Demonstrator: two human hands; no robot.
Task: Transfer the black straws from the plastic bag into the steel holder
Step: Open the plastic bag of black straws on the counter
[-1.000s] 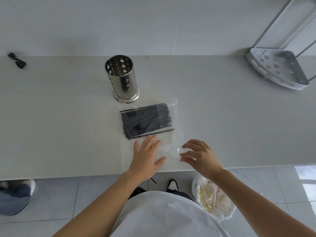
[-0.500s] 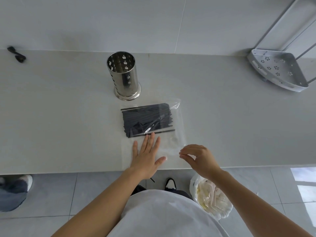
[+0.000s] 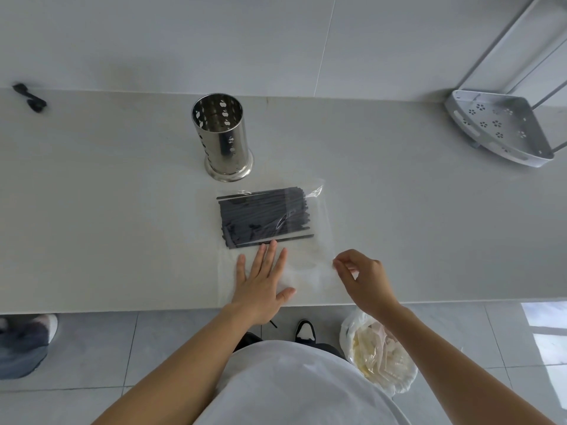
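A clear plastic bag (image 3: 306,265) lies flat on the grey counter, with a bundle of black straws (image 3: 264,216) inside its far half. Just beyond it stands the steel holder (image 3: 224,139), upright and empty as far as I can see, with cut-out holes in its wall. My left hand (image 3: 260,286) presses flat on the bag's near half, its fingertips just short of the straws. At the bag's right edge, my right hand (image 3: 365,277) has its fingers curled, with thumb and forefinger pinching the plastic.
A grey perforated corner rack (image 3: 497,127) sits at the counter's far right. A small black object (image 3: 30,98) lies far left by the wall. Below the counter's front edge, a white bag (image 3: 380,354) and another person's shoe (image 3: 21,342) are on the tiled floor.
My right hand has lifted off the bag's near corner and moved right to its edge, closing into a pinch. My left hand has stayed flat on the bag.
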